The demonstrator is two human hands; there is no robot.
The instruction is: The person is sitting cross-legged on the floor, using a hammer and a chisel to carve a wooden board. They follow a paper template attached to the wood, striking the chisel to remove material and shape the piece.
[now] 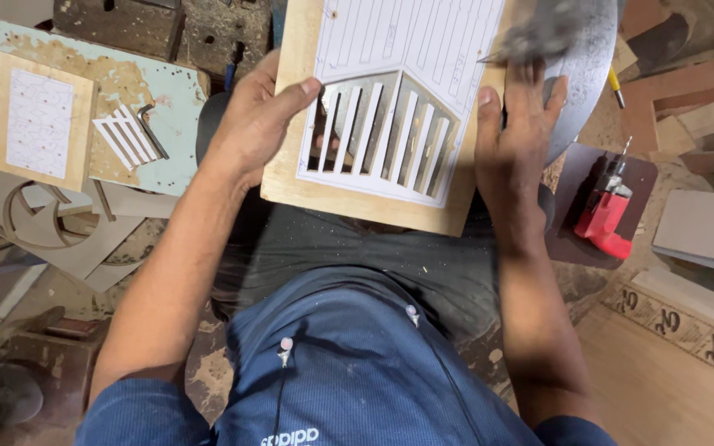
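The pale rectangular plywood panel [349, 194] with slotted paper template is gripped by left-hand fingers [291, 95] at 9 o'clock, right-hand fingers [510, 91] pressing flat at 3 o'clock.

**Both hands up front, arms reaching forward**

Left hand [254, 124] is out ahead with the thumb stretched rightward and pressed flat, fingers curled under out of sight, so it's a pinch-type hold. Right hand [516, 132] lies palm down, fingers pointing away from the body, fingertips blurred. Both forearms are bare and angle inward from blue sleeves at the bottom, elbows spread wide.
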